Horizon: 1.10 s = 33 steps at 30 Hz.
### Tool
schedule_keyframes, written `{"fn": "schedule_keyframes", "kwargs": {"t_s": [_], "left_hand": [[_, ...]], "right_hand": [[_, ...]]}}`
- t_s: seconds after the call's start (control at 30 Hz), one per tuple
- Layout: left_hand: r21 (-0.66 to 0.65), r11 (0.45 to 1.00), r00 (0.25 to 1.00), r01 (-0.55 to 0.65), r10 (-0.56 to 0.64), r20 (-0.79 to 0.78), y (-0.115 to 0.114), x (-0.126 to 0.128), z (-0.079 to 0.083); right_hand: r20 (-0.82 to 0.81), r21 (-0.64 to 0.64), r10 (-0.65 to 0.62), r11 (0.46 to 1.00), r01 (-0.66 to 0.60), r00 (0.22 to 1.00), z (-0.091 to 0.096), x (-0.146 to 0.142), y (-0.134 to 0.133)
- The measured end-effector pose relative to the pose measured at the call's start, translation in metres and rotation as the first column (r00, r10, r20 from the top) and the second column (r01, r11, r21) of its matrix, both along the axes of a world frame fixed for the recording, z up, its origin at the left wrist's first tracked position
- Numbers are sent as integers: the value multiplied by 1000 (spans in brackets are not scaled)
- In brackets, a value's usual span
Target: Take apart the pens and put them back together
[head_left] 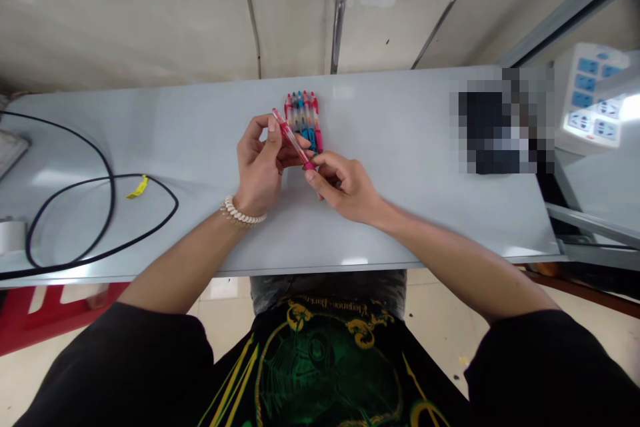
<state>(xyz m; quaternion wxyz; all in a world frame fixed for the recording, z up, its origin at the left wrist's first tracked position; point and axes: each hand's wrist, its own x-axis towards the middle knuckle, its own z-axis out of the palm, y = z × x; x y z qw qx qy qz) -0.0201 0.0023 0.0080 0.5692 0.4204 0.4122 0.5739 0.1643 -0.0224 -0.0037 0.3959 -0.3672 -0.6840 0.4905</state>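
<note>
A pen with a clear barrel and pinkish-red ends (295, 140) is held aslant above the table between both hands. My left hand (261, 157) pinches its upper end between thumb and fingers. At the lower end, the thumb and forefinger of my right hand (345, 183) close on the red grip. Just beyond, several similar pens (301, 110) with red, blue and dark parts lie side by side on the grey table (400, 147). My left fingers partly hide their near ends.
A black cable (107, 167) with a yellow tag (138, 187) loops over the table's left side. A white roll-like object (12, 236) sits at the left edge. Back right are a pixelated dark item (493, 133) and a white power strip (595, 100). A wall runs behind.
</note>
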Motion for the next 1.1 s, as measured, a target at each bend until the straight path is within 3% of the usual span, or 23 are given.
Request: {"fn": "schedule_keyframes", "kwargs": {"t_s": [0.53, 0.73, 0.97, 1.1], "left_hand": [[83, 996, 999, 44, -45, 13, 2, 0, -6], [75, 997, 1000, 17, -17, -2, 2, 2, -6], [78, 992, 995, 103, -102, -16, 2, -2, -5], [43, 995, 995, 88, -86, -50, 2, -1, -6]], "right_hand": [[28, -2, 21, 1000, -21, 999, 0, -1, 0], [28, 0, 31, 1000, -31, 999, 0, -1, -2], [29, 6, 35, 999, -36, 999, 1, -2, -3], [43, -10, 48, 999, -48, 998, 1, -2, -4]]}}
